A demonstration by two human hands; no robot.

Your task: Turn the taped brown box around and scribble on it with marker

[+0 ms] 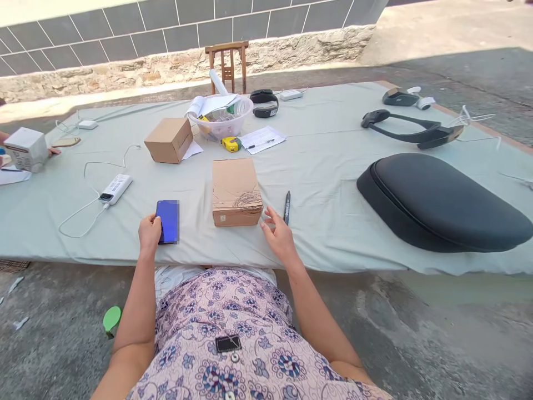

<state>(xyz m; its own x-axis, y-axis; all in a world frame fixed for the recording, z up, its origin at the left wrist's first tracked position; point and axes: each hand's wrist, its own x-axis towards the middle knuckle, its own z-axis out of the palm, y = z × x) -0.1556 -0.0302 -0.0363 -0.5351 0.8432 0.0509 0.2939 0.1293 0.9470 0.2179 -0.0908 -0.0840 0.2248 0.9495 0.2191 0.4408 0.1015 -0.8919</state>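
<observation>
My left hand (149,233) grips a phone (168,222) by its left edge, thumb on the front; the screen is blotted out in blue. To the right of the phone, a cardboard box (236,186) with dark scribbled lines near its front right corner rests on the table. Beside that corner is my right hand (277,232), its fingers apart and nothing in them. A black marker (287,208) lies just past the right fingertips. Whether those fingertips touch the box I cannot tell.
Behind are another cardboard box (169,140), a plastic basket (220,119), a tape measure (231,144) and a paper (264,139). A power strip (115,189) with cables lies left, a black padded cushion (441,203) right. Another person's hand (54,151) is by a white box (27,149).
</observation>
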